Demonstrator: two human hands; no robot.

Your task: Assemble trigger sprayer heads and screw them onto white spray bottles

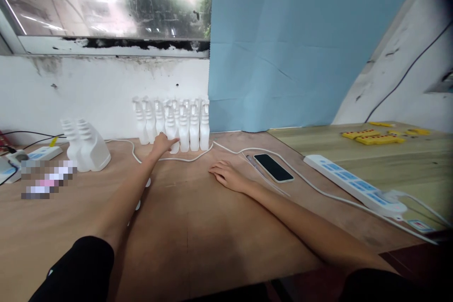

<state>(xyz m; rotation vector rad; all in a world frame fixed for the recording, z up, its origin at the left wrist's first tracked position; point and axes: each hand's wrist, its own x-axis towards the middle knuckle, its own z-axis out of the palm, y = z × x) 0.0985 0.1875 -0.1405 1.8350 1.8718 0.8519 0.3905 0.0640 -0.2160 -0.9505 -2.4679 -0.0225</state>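
Note:
Several white bottles with ribbed necks stand upright in a group against the wall. My left hand reaches to the front of this group, its thumb stretched out beside the lower part of one white bottle. Whether its fingers grip that bottle cannot be made out. My right hand rests on the brown table, fingers loosely extended and holding nothing. To its right lie a phone and a thin pen-like item. Small white discs show beside my left forearm.
Two larger white containers stand at the left, near a power strip. Another power strip lies at the right. A white cable crosses the table. Yellow pieces lie at the back right, beyond a blue curtain.

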